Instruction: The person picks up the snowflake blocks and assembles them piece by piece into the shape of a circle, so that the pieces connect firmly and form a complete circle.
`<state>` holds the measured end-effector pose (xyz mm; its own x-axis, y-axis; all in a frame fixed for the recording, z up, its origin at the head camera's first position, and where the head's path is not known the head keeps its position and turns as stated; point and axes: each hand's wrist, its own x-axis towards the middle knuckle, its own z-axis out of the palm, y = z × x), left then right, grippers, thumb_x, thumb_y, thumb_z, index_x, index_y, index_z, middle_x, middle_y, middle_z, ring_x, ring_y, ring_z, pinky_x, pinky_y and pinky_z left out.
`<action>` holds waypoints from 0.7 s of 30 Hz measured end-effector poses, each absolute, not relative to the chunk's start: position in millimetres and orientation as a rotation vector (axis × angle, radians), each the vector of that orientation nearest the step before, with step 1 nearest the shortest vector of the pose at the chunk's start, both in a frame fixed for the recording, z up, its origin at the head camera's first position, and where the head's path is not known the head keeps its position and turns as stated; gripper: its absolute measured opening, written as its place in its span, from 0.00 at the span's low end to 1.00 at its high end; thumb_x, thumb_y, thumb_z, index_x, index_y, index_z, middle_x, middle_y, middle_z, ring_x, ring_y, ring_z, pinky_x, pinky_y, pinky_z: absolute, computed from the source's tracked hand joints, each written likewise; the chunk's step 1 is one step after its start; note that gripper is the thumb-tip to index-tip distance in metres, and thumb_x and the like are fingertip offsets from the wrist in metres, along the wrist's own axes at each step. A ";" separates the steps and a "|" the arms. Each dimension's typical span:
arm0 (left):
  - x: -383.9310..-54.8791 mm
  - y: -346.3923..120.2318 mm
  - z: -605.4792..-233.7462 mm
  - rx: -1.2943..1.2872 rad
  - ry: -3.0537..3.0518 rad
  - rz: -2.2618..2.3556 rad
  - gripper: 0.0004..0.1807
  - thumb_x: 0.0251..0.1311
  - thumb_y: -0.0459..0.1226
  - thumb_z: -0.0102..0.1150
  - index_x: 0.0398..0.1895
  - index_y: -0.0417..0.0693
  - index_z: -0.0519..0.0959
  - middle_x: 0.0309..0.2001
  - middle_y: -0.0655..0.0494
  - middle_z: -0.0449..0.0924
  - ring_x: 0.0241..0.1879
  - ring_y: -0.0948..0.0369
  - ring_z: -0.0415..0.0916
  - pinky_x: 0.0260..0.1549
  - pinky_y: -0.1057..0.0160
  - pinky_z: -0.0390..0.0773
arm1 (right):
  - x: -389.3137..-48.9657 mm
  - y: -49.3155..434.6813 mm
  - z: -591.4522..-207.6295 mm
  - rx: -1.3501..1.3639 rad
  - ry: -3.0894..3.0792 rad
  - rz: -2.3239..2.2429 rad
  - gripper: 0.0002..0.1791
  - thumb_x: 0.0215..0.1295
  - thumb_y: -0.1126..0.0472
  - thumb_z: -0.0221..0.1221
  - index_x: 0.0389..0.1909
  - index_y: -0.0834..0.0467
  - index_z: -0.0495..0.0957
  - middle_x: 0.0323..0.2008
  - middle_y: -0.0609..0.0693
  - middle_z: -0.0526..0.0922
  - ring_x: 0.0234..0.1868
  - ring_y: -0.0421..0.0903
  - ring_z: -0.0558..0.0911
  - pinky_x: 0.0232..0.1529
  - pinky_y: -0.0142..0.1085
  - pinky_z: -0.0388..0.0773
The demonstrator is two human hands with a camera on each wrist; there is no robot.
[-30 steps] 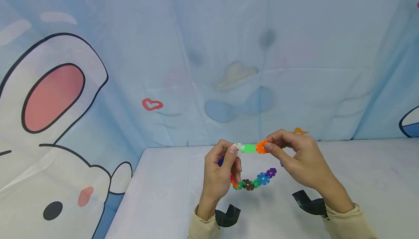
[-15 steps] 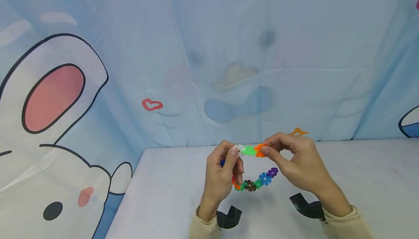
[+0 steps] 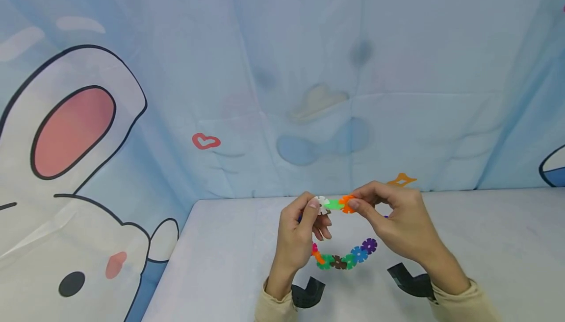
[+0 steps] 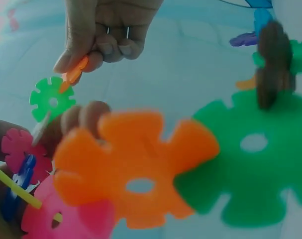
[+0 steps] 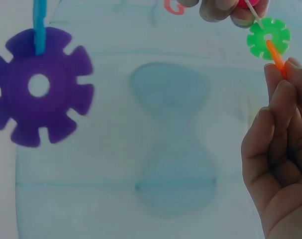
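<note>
My left hand [image 3: 296,231] pinches a white snowflake disc [image 3: 322,205] of a chain of interlocking discs. Slotted into it is a bright green disc [image 3: 334,205], seen face-on in the left wrist view. At that end an orange disc [image 3: 346,204] meets the green one, its far side pinched between thumb and finger of my right hand [image 3: 401,221]. Below my left hand the chain curves round through pink, orange, a green disc [image 3: 325,262], a brown disc [image 3: 338,262], green, a blue disc [image 3: 359,254] and a purple disc [image 5: 39,87]. My left palm hides part of it.
A white table [image 3: 238,258] lies beneath the hands. Behind it hangs a light blue cloth [image 3: 282,67] with cartoon prints. Black curved mounts [image 3: 309,292] stick out at both wrists, beside beige sleeves.
My right hand has shifted slightly left with the orange disc, nearer my left hand. The bright green disc shows narrower in the head view. The lower stretch of chain has swung down a little.
</note>
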<state>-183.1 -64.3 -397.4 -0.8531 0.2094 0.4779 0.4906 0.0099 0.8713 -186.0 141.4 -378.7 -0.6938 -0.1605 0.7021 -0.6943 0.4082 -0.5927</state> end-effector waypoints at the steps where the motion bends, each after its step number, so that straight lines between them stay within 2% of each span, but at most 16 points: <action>1: -182.8 -64.7 -397.1 -0.706 -2.096 -1.938 0.20 0.84 0.36 0.41 0.32 0.37 0.76 0.25 0.37 0.81 0.17 0.47 0.80 0.19 0.63 0.84 | -186.3 140.9 -379.3 0.718 -2.119 1.258 0.15 0.55 0.74 0.76 0.36 0.52 0.88 0.28 0.40 0.88 0.28 0.32 0.84 0.29 0.25 0.75; 3: -182.5 -65.0 -396.7 -0.672 -2.142 -1.942 0.20 0.84 0.37 0.40 0.35 0.38 0.78 0.26 0.36 0.83 0.18 0.47 0.82 0.20 0.62 0.84 | -187.1 140.4 -380.5 0.703 -2.127 1.245 0.14 0.55 0.74 0.76 0.37 0.53 0.89 0.28 0.40 0.89 0.28 0.32 0.84 0.28 0.25 0.75; 8: -182.3 -65.8 -396.4 -0.604 -2.252 -1.977 0.20 0.83 0.38 0.38 0.53 0.42 0.83 0.28 0.36 0.87 0.18 0.63 0.82 0.21 0.63 0.84 | -189.4 139.5 -383.4 0.670 -2.157 1.220 0.12 0.57 0.72 0.75 0.38 0.53 0.89 0.29 0.41 0.90 0.28 0.33 0.85 0.25 0.26 0.74; 10: -182.4 -67.0 -395.9 -0.589 -2.283 -1.997 0.21 0.81 0.37 0.38 0.57 0.44 0.84 0.30 0.36 0.88 0.18 0.67 0.81 0.20 0.64 0.84 | -190.3 138.9 -384.5 0.667 -2.170 1.215 0.12 0.58 0.71 0.75 0.38 0.53 0.89 0.29 0.41 0.90 0.29 0.34 0.86 0.24 0.26 0.74; 13: -183.0 -69.2 -395.7 -0.611 -2.297 -2.035 0.22 0.77 0.34 0.39 0.57 0.42 0.84 0.33 0.34 0.89 0.17 0.62 0.84 0.19 0.63 0.86 | -191.4 137.5 -386.1 0.684 -2.192 1.207 0.11 0.60 0.70 0.75 0.38 0.52 0.89 0.30 0.41 0.90 0.29 0.33 0.86 0.24 0.26 0.75; 17: -184.6 -71.1 -396.7 -0.664 -2.260 -2.112 0.23 0.71 0.31 0.37 0.56 0.37 0.83 0.32 0.29 0.87 0.17 0.42 0.84 0.18 0.60 0.86 | -192.6 136.8 -387.7 0.728 -2.216 1.204 0.11 0.61 0.69 0.74 0.39 0.50 0.90 0.31 0.39 0.90 0.30 0.32 0.86 0.25 0.26 0.78; 19: -185.8 -71.2 -398.7 -0.669 -2.213 -2.174 0.23 0.68 0.30 0.37 0.54 0.33 0.82 0.27 0.25 0.83 0.15 0.43 0.82 0.18 0.62 0.85 | -193.4 137.8 -388.4 0.752 -2.230 1.199 0.12 0.62 0.69 0.74 0.41 0.49 0.90 0.32 0.38 0.90 0.31 0.31 0.86 0.25 0.26 0.78; 21: -186.9 -70.4 -401.0 -0.649 -2.148 -2.242 0.23 0.66 0.30 0.38 0.52 0.30 0.82 0.20 0.25 0.76 0.10 0.50 0.77 0.15 0.65 0.82 | -194.3 140.6 -388.7 0.753 -2.253 1.182 0.13 0.63 0.68 0.73 0.44 0.49 0.90 0.33 0.37 0.90 0.32 0.31 0.86 0.28 0.27 0.80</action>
<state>-186.9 -70.4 -401.0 -0.9157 0.2989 0.2686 0.2557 -0.0824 0.9632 -194.3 140.6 -388.7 -0.7316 -0.2444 0.6364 -0.6626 0.4745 -0.5794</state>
